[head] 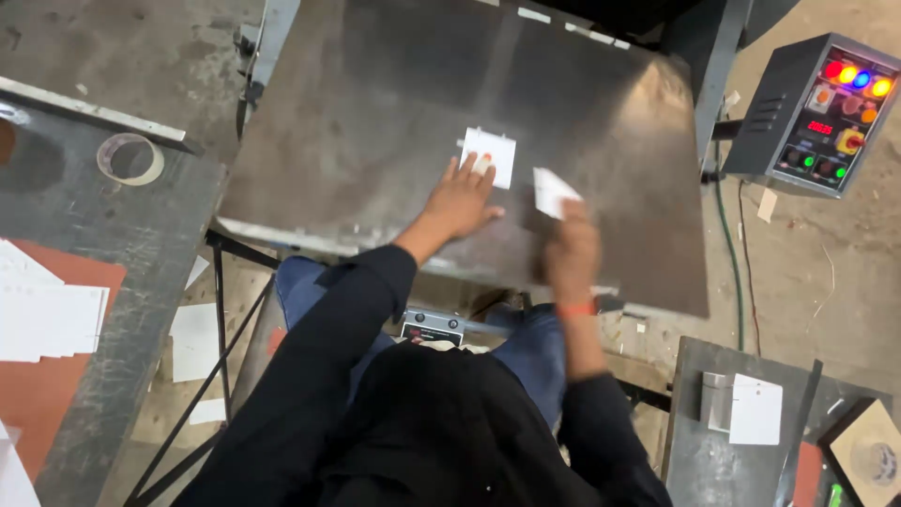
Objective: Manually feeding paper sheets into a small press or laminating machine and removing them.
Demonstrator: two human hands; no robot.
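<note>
Left hand (pixel 462 199) flat on the steel machine plate (pixel 375 122) at frame centre, fingers spread and released, fingertips pressing the lower edge of a small white card (pixel 492 153) lying on the plate. Right hand (pixel 569 253) just to the right, blurred, fingers pinched on a second white card (pixel 552 192), lifted and tilted above the plate, close beside the first but not touching it. One card down and being squared up, then; the other held in the air, not yet laid. Stack of white sheets (pixel 52 319) on the red-topped bench at left edge, another small white pile (pixel 755 409) on the stand at lower right — more blanks waiting or finished pieces, cannot tell which. Roll of clear tape (pixel 130 158) at upper left, untouched. Control box (pixel 815 113) with coloured lamps lit at upper right, well apart from both hands. Early in the placing by the look of it, with pressing not begun
</note>
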